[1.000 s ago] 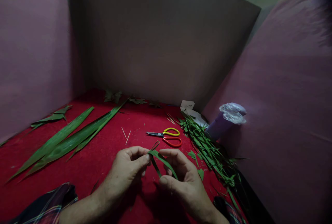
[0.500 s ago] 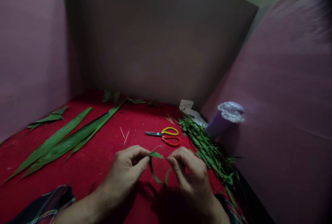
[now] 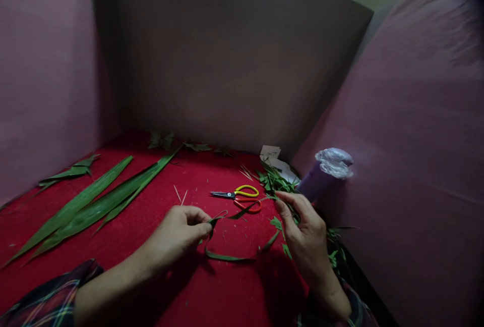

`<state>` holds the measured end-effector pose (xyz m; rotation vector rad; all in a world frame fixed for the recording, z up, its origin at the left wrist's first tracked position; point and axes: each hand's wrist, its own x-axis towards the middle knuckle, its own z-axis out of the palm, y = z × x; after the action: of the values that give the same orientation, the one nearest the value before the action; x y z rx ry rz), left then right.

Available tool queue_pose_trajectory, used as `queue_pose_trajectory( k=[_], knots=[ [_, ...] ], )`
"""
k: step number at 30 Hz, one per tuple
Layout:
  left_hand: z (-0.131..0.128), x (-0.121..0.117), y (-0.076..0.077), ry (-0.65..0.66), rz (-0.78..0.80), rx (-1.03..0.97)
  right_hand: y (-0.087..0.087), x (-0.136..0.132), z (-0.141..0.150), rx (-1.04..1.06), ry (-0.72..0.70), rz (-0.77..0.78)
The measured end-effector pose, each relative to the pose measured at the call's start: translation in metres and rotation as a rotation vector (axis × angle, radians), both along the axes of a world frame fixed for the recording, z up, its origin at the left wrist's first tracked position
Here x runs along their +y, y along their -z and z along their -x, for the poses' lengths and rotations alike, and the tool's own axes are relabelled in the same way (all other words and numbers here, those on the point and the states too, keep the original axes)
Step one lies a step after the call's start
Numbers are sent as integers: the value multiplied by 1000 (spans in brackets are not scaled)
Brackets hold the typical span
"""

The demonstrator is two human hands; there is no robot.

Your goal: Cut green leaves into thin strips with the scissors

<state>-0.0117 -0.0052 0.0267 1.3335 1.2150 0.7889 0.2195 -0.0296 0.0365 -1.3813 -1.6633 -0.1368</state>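
Two hands hold one thin green leaf strip (image 3: pixel 230 258) between them, over the red cloth (image 3: pixel 151 238). The left hand (image 3: pixel 181 231) has its fingers closed on one part, and they hide what is pinched there. A tiny loop pokes out by its fingertips. The right hand (image 3: pixel 308 231) has its thumb and finger shut on a thin part, held out to the side. One bit of strip goes across between the hands, in front of the red handle of the scissors (image 3: pixel 229 195). Another bit hangs low in a big bend. Its far end is hard to see near the right hand.

Past the hands, two thin sticks (image 3: pixel 184 197) lie left of the scissors. Long green leaves (image 3: pixel 75 206) lie farther left. The right hand and arm cover much of the leaf pile (image 3: pixel 278 180). Behind that pile are white papers (image 3: pixel 270 152), partly covered. A purple roll (image 3: pixel 312 180) leans there with crinkly clear plastic (image 3: pixel 335 163) on top. Dark leaves (image 3: pixel 162 140) at the back are too dim to make out well. Both sleeves are cut off at the bottom.
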Motion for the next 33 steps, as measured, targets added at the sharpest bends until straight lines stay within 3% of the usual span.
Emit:
queue_pose_trajectory(
  k=[3,6,8,10,18,27,33],
  knots=[
    [-1,2,4,12,232,-151,4,-11,15,-147,132,-362],
    [-1,2,6,-12,290,-277,11,-27,37,-266,-82,-482],
    [-2,1,5,-3,296,-301,16,-32,50,-411,-235,-485],
    [-2,0,5,29,284,-271,19,-30,57,-526,-301,-458],
    [-9,-8,8,170,234,-90,29,-11,51,-640,-236,-346],
    [-8,-10,4,185,201,-53,31,-12,49,-617,-185,-274],
    [-8,-11,8,277,248,-66,32,-5,45,-639,-228,-283]
  ],
)
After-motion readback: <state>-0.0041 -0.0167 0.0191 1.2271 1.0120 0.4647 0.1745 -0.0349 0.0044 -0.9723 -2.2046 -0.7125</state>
